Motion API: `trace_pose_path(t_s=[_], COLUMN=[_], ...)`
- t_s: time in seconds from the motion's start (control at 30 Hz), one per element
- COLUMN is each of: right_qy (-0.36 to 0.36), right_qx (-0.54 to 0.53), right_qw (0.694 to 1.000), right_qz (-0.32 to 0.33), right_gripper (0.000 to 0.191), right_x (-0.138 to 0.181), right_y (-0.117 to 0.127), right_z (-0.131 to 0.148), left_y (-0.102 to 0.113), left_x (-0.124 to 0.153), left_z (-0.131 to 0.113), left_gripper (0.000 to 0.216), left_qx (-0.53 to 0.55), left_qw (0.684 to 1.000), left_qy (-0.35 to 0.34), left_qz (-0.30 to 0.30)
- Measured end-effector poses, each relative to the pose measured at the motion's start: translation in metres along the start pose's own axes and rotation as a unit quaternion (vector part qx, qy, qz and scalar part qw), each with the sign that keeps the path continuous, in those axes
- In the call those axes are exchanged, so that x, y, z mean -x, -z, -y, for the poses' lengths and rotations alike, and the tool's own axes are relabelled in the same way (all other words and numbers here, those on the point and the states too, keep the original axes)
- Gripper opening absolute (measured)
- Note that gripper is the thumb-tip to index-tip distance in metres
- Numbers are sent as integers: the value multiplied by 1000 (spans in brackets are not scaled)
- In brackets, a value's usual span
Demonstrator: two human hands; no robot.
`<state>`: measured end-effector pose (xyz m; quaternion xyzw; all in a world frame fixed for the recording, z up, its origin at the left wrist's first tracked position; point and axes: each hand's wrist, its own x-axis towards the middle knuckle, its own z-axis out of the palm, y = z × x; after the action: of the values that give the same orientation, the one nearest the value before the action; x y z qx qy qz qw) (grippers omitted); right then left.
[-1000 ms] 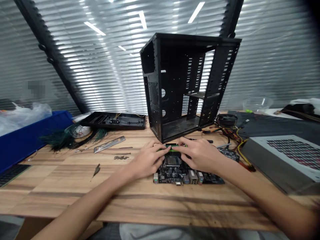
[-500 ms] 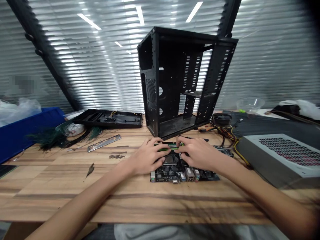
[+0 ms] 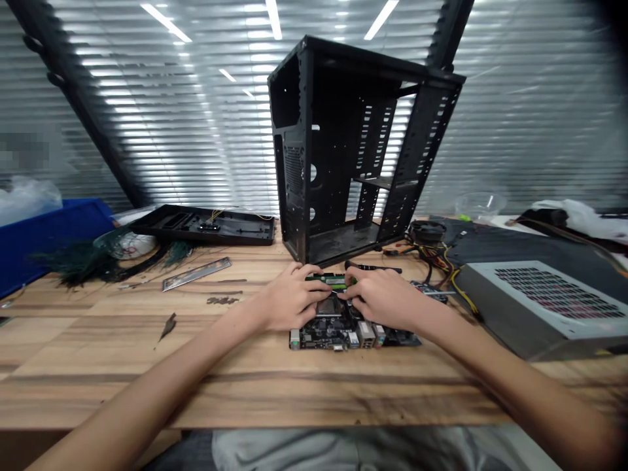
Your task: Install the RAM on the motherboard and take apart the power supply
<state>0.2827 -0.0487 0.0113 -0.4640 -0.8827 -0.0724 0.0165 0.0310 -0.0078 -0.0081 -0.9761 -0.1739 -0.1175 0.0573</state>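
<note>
A black motherboard (image 3: 324, 337) lies flat on the wooden table, its port side facing me. At its far side is a green RAM stick (image 3: 336, 282), partly covered by fingers. My left hand (image 3: 293, 301) rests over the board's left part, fingers bent onto the stick's left end. From the other side, my right hand (image 3: 383, 297) has its fingers curled at the stick's right end. Between the hands sits the square processor socket (image 3: 328, 307). The fingertips hide how the stick sits in its slot.
Behind the board stands an open black computer case (image 3: 293, 216). A grey power supply (image 3: 495, 320) with cables is at right, near a fan (image 3: 426, 230). To the left are a metal I/O shield (image 3: 196, 273), a black panel (image 3: 240, 230) and a blue bin (image 3: 59, 226).
The whole view has shifted slightly, so things appear a little higher and farther left. Both hands stay at the RAM stick with only small finger movement.
</note>
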Motion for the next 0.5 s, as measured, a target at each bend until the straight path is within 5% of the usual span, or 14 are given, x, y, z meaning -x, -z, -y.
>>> trace_pose_path(t_s=[0.5], right_qy=[4], right_qx=[-47], right_qw=[999], right_qz=[-7], right_gripper=[42], right_x=[-4], right_y=[-11], right_z=[-4], left_y=[4], left_x=[-5], left_z=[-3], left_gripper=[29], left_qx=[-91], left_qw=[995], left_qy=[-25], left_qz=[37])
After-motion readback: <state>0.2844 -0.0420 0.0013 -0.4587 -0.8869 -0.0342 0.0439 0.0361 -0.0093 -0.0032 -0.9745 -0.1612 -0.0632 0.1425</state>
